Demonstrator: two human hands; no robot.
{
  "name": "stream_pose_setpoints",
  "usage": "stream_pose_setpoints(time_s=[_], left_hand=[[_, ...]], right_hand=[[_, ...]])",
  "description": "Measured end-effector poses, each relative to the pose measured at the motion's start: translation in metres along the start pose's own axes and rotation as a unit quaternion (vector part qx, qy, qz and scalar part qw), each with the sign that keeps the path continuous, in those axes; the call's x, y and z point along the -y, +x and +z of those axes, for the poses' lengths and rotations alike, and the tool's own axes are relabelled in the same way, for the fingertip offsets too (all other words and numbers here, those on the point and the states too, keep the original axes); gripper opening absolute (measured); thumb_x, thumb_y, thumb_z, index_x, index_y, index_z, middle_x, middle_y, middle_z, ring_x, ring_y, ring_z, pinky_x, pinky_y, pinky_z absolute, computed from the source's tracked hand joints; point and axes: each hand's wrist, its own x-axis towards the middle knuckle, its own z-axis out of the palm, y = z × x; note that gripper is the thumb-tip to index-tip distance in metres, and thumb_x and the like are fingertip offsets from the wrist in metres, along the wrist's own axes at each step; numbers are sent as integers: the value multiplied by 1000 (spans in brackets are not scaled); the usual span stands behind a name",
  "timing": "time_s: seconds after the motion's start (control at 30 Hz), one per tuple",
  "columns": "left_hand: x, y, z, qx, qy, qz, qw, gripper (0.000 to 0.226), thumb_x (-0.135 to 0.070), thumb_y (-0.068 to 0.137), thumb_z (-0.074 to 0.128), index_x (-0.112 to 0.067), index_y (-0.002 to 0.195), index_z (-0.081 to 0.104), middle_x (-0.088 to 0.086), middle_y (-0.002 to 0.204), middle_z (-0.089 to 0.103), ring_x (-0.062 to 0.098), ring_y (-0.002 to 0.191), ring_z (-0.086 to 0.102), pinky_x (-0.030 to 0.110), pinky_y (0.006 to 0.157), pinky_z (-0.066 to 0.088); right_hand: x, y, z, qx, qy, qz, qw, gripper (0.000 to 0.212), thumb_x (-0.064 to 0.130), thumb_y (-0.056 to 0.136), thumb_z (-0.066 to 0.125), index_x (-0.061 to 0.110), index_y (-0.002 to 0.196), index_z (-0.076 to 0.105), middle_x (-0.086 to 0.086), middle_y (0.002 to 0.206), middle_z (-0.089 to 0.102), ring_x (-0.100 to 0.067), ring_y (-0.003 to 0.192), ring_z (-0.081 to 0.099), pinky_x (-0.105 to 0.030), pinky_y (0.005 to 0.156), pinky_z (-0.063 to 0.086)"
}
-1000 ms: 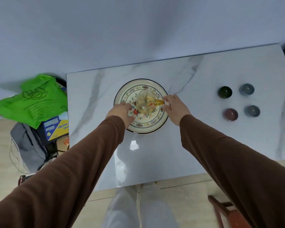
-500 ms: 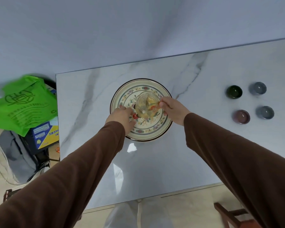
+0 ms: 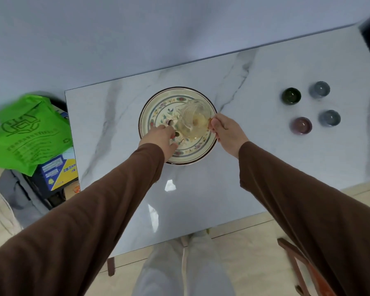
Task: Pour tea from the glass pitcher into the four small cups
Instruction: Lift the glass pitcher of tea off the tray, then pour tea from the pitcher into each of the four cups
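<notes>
At frame centre, the right hand gripped a clear glass pitcher of amber tea over a round floral plate; the left hand rested open.

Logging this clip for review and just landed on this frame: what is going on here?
A person in brown sleeves stands at a marble table. The right hand holds the glass pitcher by its handle, over the floral plate, with tea in it. The left hand rests on the plate beside the pitcher. The four small cups sit grouped well to the right, apart from the plate; whether any holds tea cannot be told.
</notes>
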Motion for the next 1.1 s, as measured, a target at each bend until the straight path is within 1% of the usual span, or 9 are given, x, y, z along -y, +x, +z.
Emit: stream_pose_setpoints(time_s=[0.13,0.27,0.37,0.43,0.57,0.7,0.87,1.0,1.1], left_hand=[[-17,-9,4,2,12,17,1000,40,-35,88,57,-19,125,55,8,126,58,29,120,50,42,100,45],[-45,-18,13,2,20,26,999,42,-37,88,58,-21,126,55,8,129,57,29,122,50,40,102,44],[-73,-25,23,-3,29,26,999,42,-36,88,57,-20,126,55,9,129,56,31,122,50,40,99,45],[-93,-30,30,-9,36,31,999,41,-34,87,58,-19,125,55,9,127,56,32,120,51,39,96,46],[-135,-43,53,-16,38,31,999,43,-34,87,59,-18,126,54,11,125,56,32,121,49,41,99,45],[-176,-55,74,-33,45,32,998,43,-37,87,60,-20,126,55,9,126,57,30,121,51,40,100,44],[-223,-55,87,-41,53,51,996,43,-36,88,59,-18,127,54,8,126,58,29,120,50,40,100,44],[-249,-40,88,-44,55,57,996,44,-37,88,58,-19,127,54,7,126,57,28,120,50,40,99,43],[-264,-24,88,-42,48,52,997,44,-38,87,58,-20,127,54,5,126,57,26,121,49,41,98,45]], right_hand=[[-7,-27,-11,-39,26,11,999,29,25,102,37,24,77,52,4,75,53,-11,65,45,-33,72,39],[-22,-51,-32,-73,35,21,997,28,26,102,37,12,85,56,7,70,51,-11,64,45,-34,71,39],[-36,-70,-53,-87,44,19,995,29,23,101,38,5,89,57,5,71,50,-11,63,44,-33,70,38],[-45,-84,-69,-93,51,12,994,28,21,102,38,4,90,57,2,73,51,-13,64,43,-32,69,38],[-70,-108,-102,-93,55,4,994,27,23,101,36,10,88,57,0,77,52,-15,66,44,-31,68,38],[-94,-125,-138,-95,38,-4,995,25,26,99,35,19,81,52,1,78,54,-16,72,49,-34,71,42],[-112,-133,-178,-106,33,-1,994,31,26,101,34,28,74,48,1,81,55,-16,76,50,-33,73,43],[-124,-126,-204,-106,40,7,994,28,25,103,34,20,81,51,6,76,52,-13,72,48,-32,73,42],[-130,-114,-221,-109,46,8,993,29,24,102,33,22,77,49,7,75,51,-11,67,46,-31,70,40]])
